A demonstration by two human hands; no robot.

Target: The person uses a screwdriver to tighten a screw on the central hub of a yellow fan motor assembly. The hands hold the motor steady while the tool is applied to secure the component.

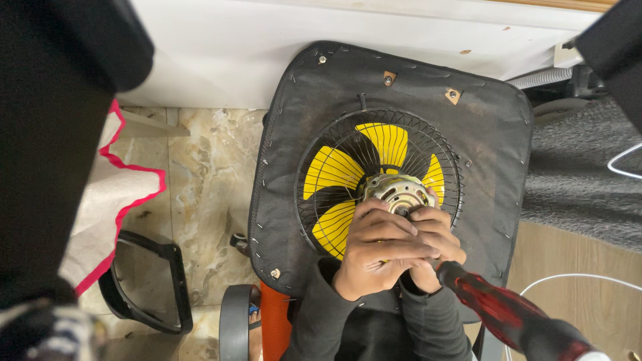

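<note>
Fan motor (399, 193) sits just beyond both clasped hands, left hand (376, 249) and right hand (438, 242), gripping it.

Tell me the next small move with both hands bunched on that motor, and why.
Probably hold the round metal fan motor steady with the left hand while the right hand seats the red-and-black screwdriver: both hands crowd the motor over the yellow fan blades.

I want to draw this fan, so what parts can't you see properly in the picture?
Head view only:
- Lower part of the yellow blades and wire guard: hidden by both hands.
- Motor: its near side is covered by the left hand and right hand.
- Red-and-black tool handle: tip hidden behind the right hand, other end cut off by the bottom edge.
- Left side: blocked by a blurred dark shape.
</note>
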